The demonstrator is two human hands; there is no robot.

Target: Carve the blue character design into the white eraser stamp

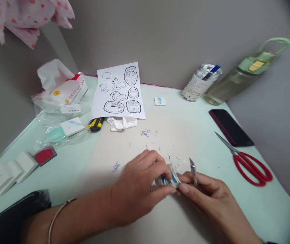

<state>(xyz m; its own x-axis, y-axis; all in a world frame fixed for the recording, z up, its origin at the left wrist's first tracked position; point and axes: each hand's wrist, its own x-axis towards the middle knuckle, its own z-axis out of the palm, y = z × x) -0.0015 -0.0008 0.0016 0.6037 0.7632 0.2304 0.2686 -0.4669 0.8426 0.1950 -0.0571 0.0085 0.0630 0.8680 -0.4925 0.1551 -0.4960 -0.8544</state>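
Your left hand (139, 184) pinched the small white blue-marked block (169, 178) flat on the pale green bench (83, 169), while your right hand (206, 191), just right of it, gripped the upright silver craft knife (193, 171).

This looks like a home craft corner: a pale mint desk (58, 176) pushed into the meeting of two plain grey walls, with pink spotted fabric (27, 17) hanging well up and left of the fingers. Beyond the fingertips a printed sheet of cartoon outlines (119, 91) leans against the wall, beside an opened tissue pack (63, 89). To the fingers' right lie red-handled scissors (251, 166) and a dark phone (230, 127); farther back stand a pen jar (200, 83) and a green water bottle (238, 79). Paper scraps (146, 133) litter the desktop just ahead of the fingers.
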